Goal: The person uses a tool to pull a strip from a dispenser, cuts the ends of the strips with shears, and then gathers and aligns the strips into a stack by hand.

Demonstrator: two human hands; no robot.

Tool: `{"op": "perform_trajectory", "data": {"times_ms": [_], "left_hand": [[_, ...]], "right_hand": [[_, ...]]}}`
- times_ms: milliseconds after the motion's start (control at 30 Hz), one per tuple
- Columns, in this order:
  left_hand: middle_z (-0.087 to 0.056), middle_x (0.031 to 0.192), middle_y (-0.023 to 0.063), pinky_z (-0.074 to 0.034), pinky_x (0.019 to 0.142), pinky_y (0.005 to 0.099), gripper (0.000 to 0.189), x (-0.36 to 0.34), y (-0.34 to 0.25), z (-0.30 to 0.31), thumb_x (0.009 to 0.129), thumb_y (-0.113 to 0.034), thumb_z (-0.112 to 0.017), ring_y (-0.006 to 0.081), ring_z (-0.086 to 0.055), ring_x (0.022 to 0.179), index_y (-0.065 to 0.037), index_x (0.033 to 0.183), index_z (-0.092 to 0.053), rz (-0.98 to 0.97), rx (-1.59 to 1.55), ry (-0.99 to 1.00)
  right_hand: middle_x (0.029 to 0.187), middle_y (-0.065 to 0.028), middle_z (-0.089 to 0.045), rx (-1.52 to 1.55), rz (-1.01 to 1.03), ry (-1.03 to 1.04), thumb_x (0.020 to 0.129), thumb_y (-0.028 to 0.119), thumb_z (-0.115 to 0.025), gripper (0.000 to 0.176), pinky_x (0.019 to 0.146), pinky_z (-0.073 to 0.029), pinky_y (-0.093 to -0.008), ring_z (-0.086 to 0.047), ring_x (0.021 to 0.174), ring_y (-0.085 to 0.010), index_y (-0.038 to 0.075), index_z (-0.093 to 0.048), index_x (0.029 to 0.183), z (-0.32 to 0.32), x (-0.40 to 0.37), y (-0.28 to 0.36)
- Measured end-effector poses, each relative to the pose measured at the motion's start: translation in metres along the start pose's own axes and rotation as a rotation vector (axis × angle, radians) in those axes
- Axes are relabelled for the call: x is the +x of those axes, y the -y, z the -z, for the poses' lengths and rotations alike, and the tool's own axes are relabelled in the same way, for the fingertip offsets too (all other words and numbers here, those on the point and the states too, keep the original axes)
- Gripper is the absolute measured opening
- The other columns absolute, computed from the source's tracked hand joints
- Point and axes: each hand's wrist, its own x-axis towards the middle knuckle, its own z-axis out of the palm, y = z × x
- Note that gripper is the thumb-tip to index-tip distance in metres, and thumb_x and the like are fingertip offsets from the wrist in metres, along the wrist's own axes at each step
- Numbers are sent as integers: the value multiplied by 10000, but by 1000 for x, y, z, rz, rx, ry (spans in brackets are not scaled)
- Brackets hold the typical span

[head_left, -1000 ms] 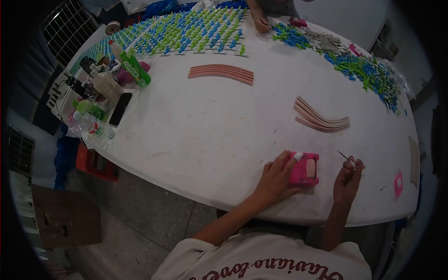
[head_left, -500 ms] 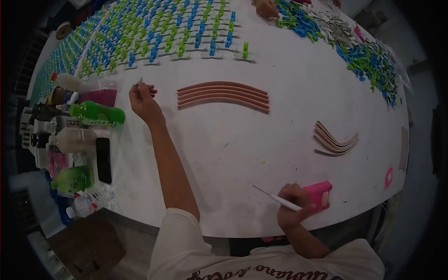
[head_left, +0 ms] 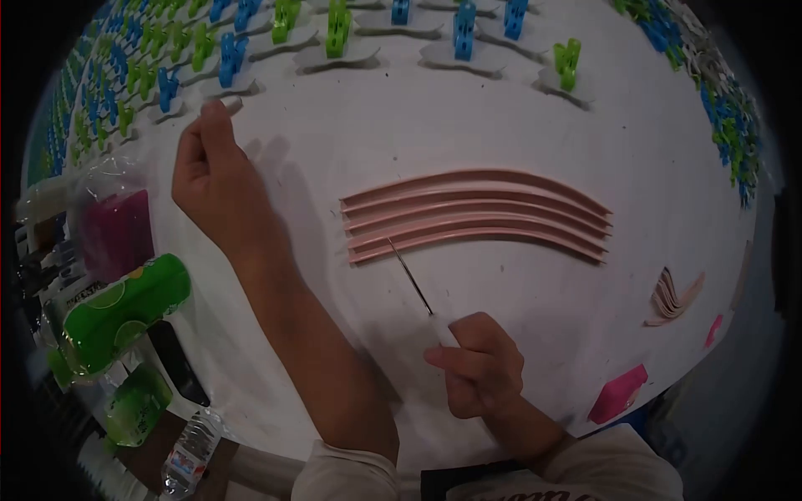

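My left hand (head_left: 213, 167) is closed at the upper left, thumb and finger pinched on a small white piece (head_left: 233, 104). It is just below the nearest row of clips. My right hand (head_left: 480, 363) is wrapped round the white handle of a thin metal-tipped tool (head_left: 411, 275), right of centre. The tool's tip reaches the left part of the lowest of several curved pink strips (head_left: 476, 204), which lie one below another on the white table (head_left: 501, 288). Whether the tip touches the strip, I cannot tell.
Blue and green clips (head_left: 337, 29) stand on white pieces along the top. Loose clips (head_left: 731, 125) are heaped at the upper right. Bottles (head_left: 125, 313) and a dark phone (head_left: 177, 363) line the left edge. More strips (head_left: 672, 299) and a pink block (head_left: 618, 392) lie at the right.
The view has shifted closer to the strips and clips. My right hand has moved from beside the pink block toward the strips, with the tool. My left hand still pinches the white piece, nearer the clips.
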Motion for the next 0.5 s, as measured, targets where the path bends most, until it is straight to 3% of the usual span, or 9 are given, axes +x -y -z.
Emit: {"op": "perform_trajectory", "data": {"times_ms": [67,200,433,500], "left_hand": [[-351,601,-111,-176,505,232,277,-4,-8,-2,959,-272,-663,4,-256,553,-16,860,-700,25,-51,-14],[-304,570,-121,-132,480,236,275,-6,-11,-5,960,-273,-662,-7,-214,512,-17,865,-698,15,-58,-19],[-311,556,-113,-127,462,224,254,-6,-9,-1,964,-261,-654,-8,-216,494,-26,880,-697,10,-41,-4],[-309,553,-110,-134,464,222,247,-6,-9,-3,965,-261,-650,-4,-220,495,-34,883,-702,35,-91,29]], "right_hand": [[688,-51,-487,-32,-62,18,693,-24,-569,309,475,-406,-294,-488,586,-188,34,-722,955,0,2,1],[700,-46,-483,-71,-112,8,643,-37,-578,378,469,-393,-293,-481,591,-182,32,-719,987,1,1,-2],[724,-58,-505,-27,-151,20,665,-74,-573,372,484,-396,-290,-482,597,-183,10,-705,1002,5,4,-1],[734,-62,-507,41,-135,-91,696,-105,-566,349,492,-403,-294,-485,608,-182,1,-698,1001,4,-2,-2]]}}
